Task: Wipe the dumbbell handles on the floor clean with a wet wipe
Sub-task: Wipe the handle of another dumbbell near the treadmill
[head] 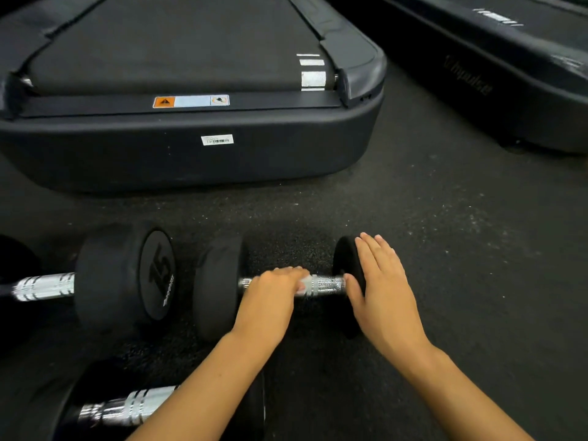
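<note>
Dark speckled rubber gym floor [445, 249] fills the view, with the rear end of a black treadmill [191, 154] at twelve o'clock and a second treadmill [496, 78] at two o'clock. Near the centre lies a small dumbbell [219, 288], its chrome handle [329, 285] running left to right. My left hand [270, 300] lies over that handle with fingers curled down, pressing a white wet wipe [304, 285] against the metal. My right hand [385, 288] rests flat on the dumbbell's right weight plate [345, 256], fingers straight and together. At nine o'clock sits a bigger dumbbell marked 15 [127, 275], just beside the small one. At seven o'clock a third dumbbell [127, 405] is partly hidden under my left forearm.
</note>
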### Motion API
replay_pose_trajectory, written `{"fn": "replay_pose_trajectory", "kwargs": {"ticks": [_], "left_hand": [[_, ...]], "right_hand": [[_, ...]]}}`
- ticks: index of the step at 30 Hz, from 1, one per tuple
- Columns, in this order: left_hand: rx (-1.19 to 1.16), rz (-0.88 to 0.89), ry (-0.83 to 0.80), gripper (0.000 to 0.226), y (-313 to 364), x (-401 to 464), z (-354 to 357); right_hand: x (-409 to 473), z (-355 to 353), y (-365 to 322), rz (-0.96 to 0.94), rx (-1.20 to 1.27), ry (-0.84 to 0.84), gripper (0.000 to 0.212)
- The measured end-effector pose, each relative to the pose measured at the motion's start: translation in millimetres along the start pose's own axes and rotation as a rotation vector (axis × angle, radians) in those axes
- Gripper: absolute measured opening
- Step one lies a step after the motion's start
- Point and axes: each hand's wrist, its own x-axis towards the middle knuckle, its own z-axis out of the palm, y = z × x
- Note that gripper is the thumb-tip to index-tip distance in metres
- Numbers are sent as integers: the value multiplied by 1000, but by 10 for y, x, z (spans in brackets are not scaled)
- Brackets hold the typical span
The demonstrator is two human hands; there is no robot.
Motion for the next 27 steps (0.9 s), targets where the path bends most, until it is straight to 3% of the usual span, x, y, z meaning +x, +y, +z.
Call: {"fn": "replay_pose_trajectory", "kwargs": {"ticks": [4,8,12,16,20,25,27], "left_hand": [[128,-88,-44,28,-28,110,-8],[81,66,34,36,-42,-89,107],[17,-24,85,28,-41,-21,68],[58,49,74,31,-13,-50,143],[26,-128,-49,21,-30,189,-10],[-2,49,-10,34,-10,-10,109],[-83,7,25,32,-77,59,102]], "right_hand": [[15,-12,11,-14,10,-23,57],[-1,-25,7,-12,25,-15,57],[25,-39,3,-21,21,-28,56],[1,-50,-16,-14,25,-19,56],[-2,-34,-14,-14,18,-23,55],[-11,-30,2,-20,23,-14,55],[-9,-19,-6,-17,18,-7,55]]}}
